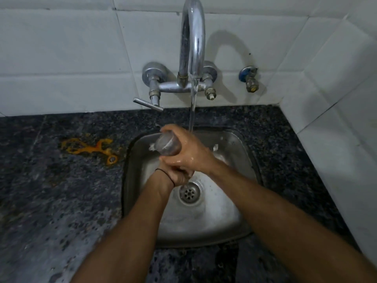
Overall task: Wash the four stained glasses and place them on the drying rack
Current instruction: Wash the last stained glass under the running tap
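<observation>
Glass over the sink, long axis slanting from upper left down into the gripping right hand; left hand just below, its grasp indiscernible; tap stream falls just right of the glass.

One glass shows: a clear, plain tumbler, wet and cloudy with a dull brownish tint. It is tipped well over, nearly on its side. The right hand grips it, fingers curled round its wall, above the back of the sink, just left of the falling water.
</observation>
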